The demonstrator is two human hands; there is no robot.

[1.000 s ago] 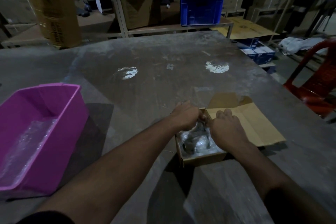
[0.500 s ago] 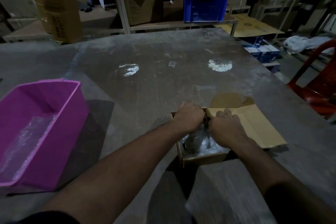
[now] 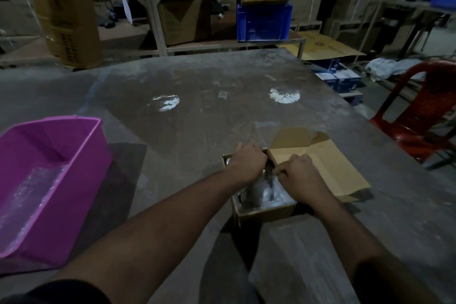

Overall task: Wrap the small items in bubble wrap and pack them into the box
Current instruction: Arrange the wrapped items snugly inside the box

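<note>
Bare forearms, dark short sleeve (image 3: 61,291)

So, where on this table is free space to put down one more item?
The widest bare patch of the table lies beyond the cardboard box, toward the far edge. A narrower strip runs between the pink bin and the box. Inside the box it is crowded: both hands and bubble-wrapped items fill it.

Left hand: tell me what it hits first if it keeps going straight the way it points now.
The left hand points away and down into the cardboard box; it would probably meet the box's far wall first, though depth is unclear.
</note>
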